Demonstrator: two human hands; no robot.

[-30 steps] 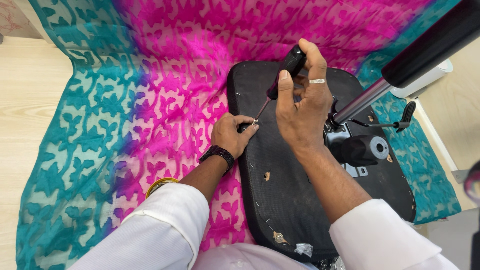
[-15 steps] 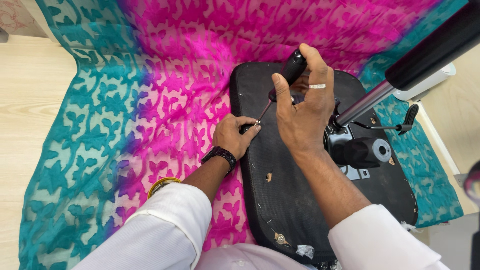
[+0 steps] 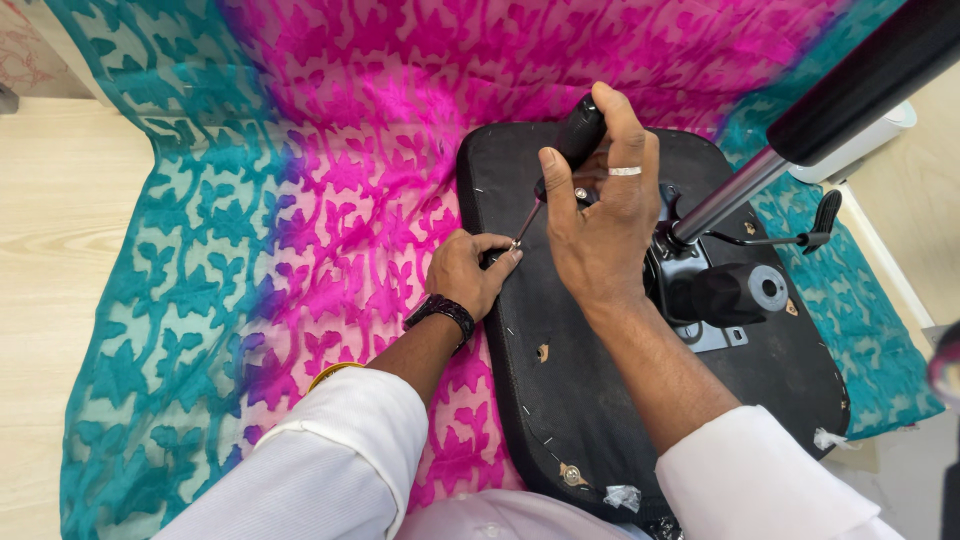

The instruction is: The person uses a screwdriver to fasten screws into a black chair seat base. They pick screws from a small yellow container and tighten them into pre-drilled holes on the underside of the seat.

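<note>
Evidently, a stiff, light screwdriver (image 3: pixel 560 165) is clamped at its thick handle by the right hand (image 3: pixel 600 225); its tip is pinched by the left hand (image 3: pixel 468 272) against the rigid chair seat (image 3: pixel 600 420).

The screwdriver (image 3: pixel 562 162) has a thick black handle and a thin metal shaft. It stands tilted, handle up and away, shaft slanting down to the left, its tip at the left edge of the chair seat (image 3: pixel 610 400). The seat lies upside down, a black board-like underside with rounded corners, dotted with staples and a few torn spots. A metal plate and a black lever are fixed near its middle.
</note>
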